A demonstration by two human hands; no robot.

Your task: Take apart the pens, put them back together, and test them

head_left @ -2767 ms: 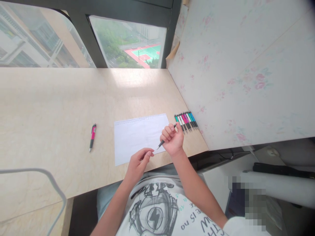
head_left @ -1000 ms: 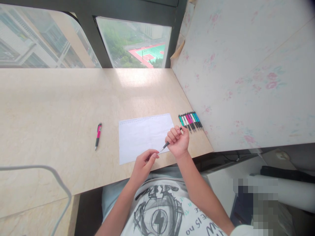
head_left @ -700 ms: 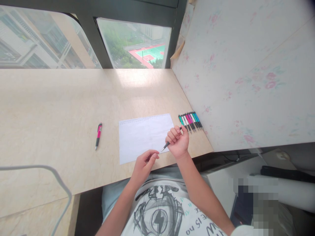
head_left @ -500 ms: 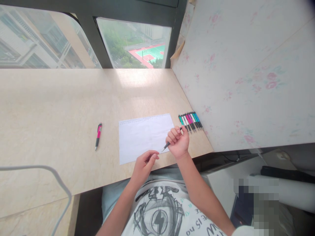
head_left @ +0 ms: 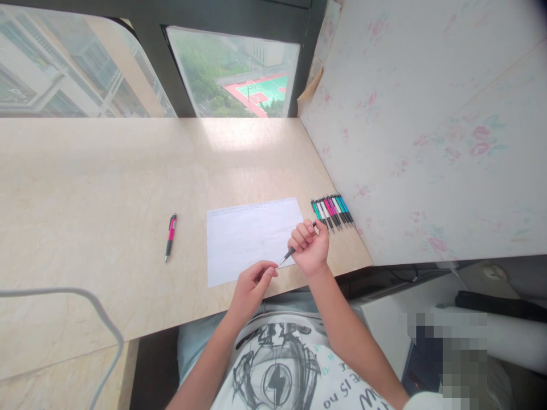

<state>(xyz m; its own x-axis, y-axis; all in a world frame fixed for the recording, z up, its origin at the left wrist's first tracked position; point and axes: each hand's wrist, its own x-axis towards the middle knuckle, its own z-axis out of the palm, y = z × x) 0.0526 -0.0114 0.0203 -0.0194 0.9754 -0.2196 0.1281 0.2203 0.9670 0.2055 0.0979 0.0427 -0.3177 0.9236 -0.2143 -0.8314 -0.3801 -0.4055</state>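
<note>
My right hand (head_left: 310,246) is closed around a pen (head_left: 289,254), whose dark grip and metal tip slant down to the left; the fingers cover most of its barrel. Close to that tip is my left hand (head_left: 252,285), its thumb and forefinger pinched together. Whatever lies between those fingertips is too small to make out, and I cannot tell whether they touch the pen. Beneath and behind the hands lies a white sheet of paper (head_left: 250,239), with faint rows of writing along its top edge.
A pink and black pen (head_left: 171,236) lies alone left of the paper. Several colored pens (head_left: 332,210) lie in a row beside the floral wall (head_left: 427,142). A grey cable (head_left: 92,299) curves across the front left of the table (head_left: 106,188). Windows (head_left: 239,68) stand at the back.
My left fingertips have come slightly closer to the pen's tip. My right hand keeps its hold, and the view has shifted a little.
</note>
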